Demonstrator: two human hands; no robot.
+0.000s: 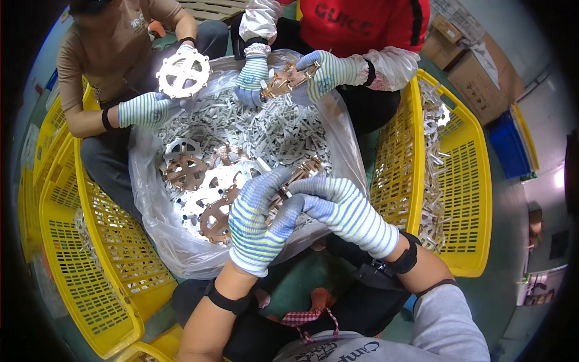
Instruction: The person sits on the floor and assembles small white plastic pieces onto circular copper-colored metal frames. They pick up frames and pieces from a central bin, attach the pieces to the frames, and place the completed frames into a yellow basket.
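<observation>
My left hand [260, 218] and my right hand [348, 211], both in striped work gloves, meet over a large plastic-lined container [148, 208]. Their fingers are closed around a bronze-coloured, wheel-shaped metal part [309, 170], tilted nearly edge-on and mostly hidden by the gloves. Just beyond my left fingers a small pale strip [263, 165] sticks up. Beside my left hand lie several more wheel parts, among them a bronze one [213, 220] and a silver one [184, 148]. Loose grey-white strips [229, 123] cover the container's far half.
Across the container, a co-worker's gloved hands [325, 75] hold a bronze wheel part [283, 83]. Another person at the far left holds a silver wheel part [184, 72]. Yellow crates [123, 226] stand at left, and another yellow crate [467, 199] with strips stands at right. Cardboard boxes [476, 84] are behind.
</observation>
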